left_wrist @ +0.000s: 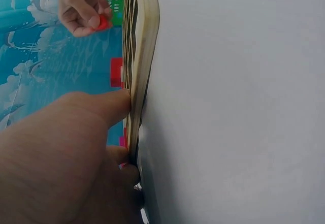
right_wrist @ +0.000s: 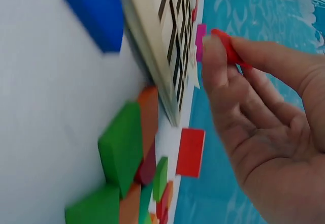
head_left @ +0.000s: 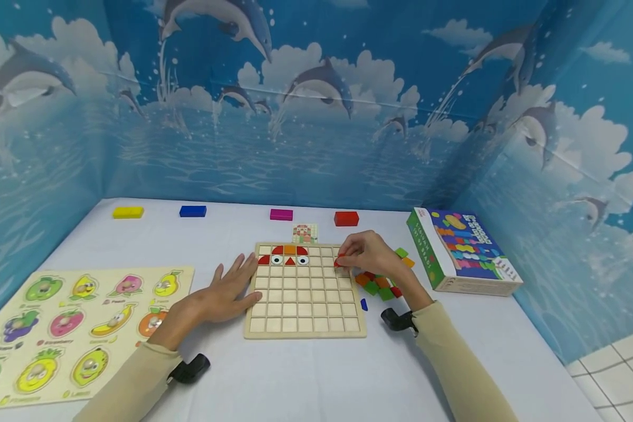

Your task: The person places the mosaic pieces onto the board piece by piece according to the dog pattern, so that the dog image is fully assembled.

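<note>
A wooden grid board (head_left: pixel 306 305) lies on the white table, with red, orange and eye-printed tiles (head_left: pixel 290 258) set in its upper left squares. My left hand (head_left: pixel 224 296) rests along the board's left side, its fingers spread and touching the edge. Between thumb and fingers my right hand (head_left: pixel 366 258) pinches a small red tile (right_wrist: pixel 231 49) over the right part of the board. Loose green, orange and red tiles (head_left: pixel 385 295) lie by the board's right edge, partly under that hand. A blue tile (head_left: pixel 364 305) sits apart from them, nearer the front.
A small picture card (head_left: pixel 305 233) lies behind the board. Along the back stand a yellow block (head_left: pixel 128 212), a blue block (head_left: pixel 193 211), a magenta block (head_left: pixel 281 214) and a red block (head_left: pixel 346 218). A fruit puzzle board (head_left: pixel 100 293) is at left, a game box (head_left: pixel 461 252) at right.
</note>
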Demonstrator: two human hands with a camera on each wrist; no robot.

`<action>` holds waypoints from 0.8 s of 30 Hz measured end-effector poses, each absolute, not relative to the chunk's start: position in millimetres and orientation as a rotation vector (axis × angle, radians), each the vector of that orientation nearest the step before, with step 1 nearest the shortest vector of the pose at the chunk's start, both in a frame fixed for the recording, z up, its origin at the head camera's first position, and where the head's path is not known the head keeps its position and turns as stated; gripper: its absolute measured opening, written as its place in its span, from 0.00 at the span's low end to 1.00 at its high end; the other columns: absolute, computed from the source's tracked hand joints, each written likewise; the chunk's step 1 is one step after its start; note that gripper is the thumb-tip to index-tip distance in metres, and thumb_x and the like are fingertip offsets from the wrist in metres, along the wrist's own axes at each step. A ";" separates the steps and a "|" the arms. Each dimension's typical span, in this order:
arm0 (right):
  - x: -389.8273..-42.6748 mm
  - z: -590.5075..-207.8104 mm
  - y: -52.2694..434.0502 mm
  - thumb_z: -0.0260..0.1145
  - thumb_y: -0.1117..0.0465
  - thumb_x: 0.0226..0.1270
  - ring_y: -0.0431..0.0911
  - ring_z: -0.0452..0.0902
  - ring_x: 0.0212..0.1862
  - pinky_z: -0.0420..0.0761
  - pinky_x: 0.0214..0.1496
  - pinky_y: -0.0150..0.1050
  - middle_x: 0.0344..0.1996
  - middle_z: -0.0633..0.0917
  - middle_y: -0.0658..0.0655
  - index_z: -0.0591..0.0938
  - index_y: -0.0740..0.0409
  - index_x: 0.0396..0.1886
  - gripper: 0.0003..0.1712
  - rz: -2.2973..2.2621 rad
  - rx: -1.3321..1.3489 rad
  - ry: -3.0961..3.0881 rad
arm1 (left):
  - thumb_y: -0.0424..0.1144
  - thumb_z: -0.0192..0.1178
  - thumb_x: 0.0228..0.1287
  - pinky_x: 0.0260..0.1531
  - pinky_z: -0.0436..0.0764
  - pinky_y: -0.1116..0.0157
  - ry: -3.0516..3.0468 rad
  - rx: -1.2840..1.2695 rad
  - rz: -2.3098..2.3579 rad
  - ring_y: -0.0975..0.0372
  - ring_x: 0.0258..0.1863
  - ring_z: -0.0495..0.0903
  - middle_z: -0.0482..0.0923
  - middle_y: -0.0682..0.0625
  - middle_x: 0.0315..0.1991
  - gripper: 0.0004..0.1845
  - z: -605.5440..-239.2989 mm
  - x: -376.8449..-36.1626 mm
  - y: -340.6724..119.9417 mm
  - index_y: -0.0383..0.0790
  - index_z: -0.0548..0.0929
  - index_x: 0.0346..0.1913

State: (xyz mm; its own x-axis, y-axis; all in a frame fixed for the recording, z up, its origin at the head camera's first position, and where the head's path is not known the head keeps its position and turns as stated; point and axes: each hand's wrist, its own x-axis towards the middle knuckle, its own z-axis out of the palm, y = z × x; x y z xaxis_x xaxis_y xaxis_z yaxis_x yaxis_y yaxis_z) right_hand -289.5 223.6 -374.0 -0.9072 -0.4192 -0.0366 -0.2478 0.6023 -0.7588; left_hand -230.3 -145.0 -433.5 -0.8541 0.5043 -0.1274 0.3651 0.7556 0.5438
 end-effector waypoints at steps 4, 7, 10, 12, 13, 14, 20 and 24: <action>-289.4 -375.6 214.0 0.77 0.65 0.70 0.50 0.87 0.28 0.90 0.36 0.45 0.33 0.93 0.58 0.87 0.63 0.38 0.07 -1.296 -0.432 2.563 | 0.53 0.52 0.85 0.82 0.29 0.36 2.681 0.670 0.759 0.47 0.88 0.29 0.34 0.44 0.90 0.45 -432.5 -229.6 -146.1 0.37 0.41 0.88; -289.6 -376.5 206.7 0.77 0.65 0.71 0.51 0.89 0.28 0.90 0.35 0.42 0.33 0.93 0.60 0.85 0.64 0.36 0.08 -1.304 -0.409 2.567 | 0.53 0.52 0.85 0.82 0.29 0.36 2.667 0.661 0.766 0.46 0.88 0.29 0.34 0.43 0.90 0.45 -426.9 -227.0 -145.3 0.36 0.42 0.88; -291.9 -376.1 196.8 0.76 0.66 0.71 0.52 0.89 0.28 0.88 0.33 0.40 0.31 0.92 0.60 0.83 0.63 0.33 0.09 -1.253 -0.391 2.624 | 0.53 0.52 0.85 0.81 0.28 0.35 2.648 0.656 0.775 0.44 0.88 0.30 0.35 0.40 0.89 0.45 -416.7 -221.8 -144.4 0.34 0.43 0.88; -294.7 -375.4 187.6 0.76 0.66 0.69 0.51 0.88 0.27 0.87 0.32 0.39 0.28 0.91 0.59 0.81 0.61 0.30 0.11 -1.178 -0.366 2.677 | 0.53 0.52 0.85 0.81 0.28 0.34 2.641 0.656 0.783 0.43 0.88 0.30 0.35 0.38 0.89 0.45 -411.3 -219.2 -144.6 0.33 0.43 0.88; -296.8 -375.3 182.6 0.76 0.66 0.69 0.51 0.87 0.26 0.87 0.32 0.39 0.26 0.90 0.58 0.81 0.61 0.28 0.12 -1.133 -0.373 2.702 | 0.53 0.52 0.85 0.81 0.28 0.34 2.637 0.655 0.791 0.42 0.88 0.30 0.35 0.38 0.89 0.45 -409.6 -218.4 -145.1 0.32 0.43 0.87; -299.2 -376.0 177.7 0.76 0.66 0.68 0.50 0.87 0.24 0.86 0.31 0.38 0.24 0.89 0.58 0.81 0.61 0.26 0.13 -1.083 -0.386 2.728 | 0.53 0.52 0.85 0.81 0.28 0.35 2.643 0.653 0.783 0.43 0.88 0.30 0.35 0.38 0.89 0.45 -410.2 -218.4 -145.6 0.33 0.43 0.88; -306.1 -377.2 156.2 0.80 0.60 0.67 0.47 0.84 0.20 0.85 0.33 0.37 0.18 0.86 0.58 0.80 0.59 0.21 0.19 -0.939 -0.429 2.777 | 0.54 0.52 0.84 0.82 0.28 0.37 2.679 0.640 0.748 0.48 0.88 0.29 0.34 0.44 0.90 0.46 -426.3 -227.2 -146.6 0.38 0.42 0.89; -306.2 -375.2 156.9 0.82 0.54 0.66 0.47 0.83 0.20 0.83 0.31 0.38 0.19 0.86 0.58 0.82 0.58 0.24 0.19 -0.938 -0.414 2.769 | 0.56 0.52 0.84 0.82 0.27 0.37 2.679 0.650 0.732 0.49 0.88 0.28 0.33 0.46 0.90 0.47 -432.2 -231.9 -145.1 0.39 0.40 0.89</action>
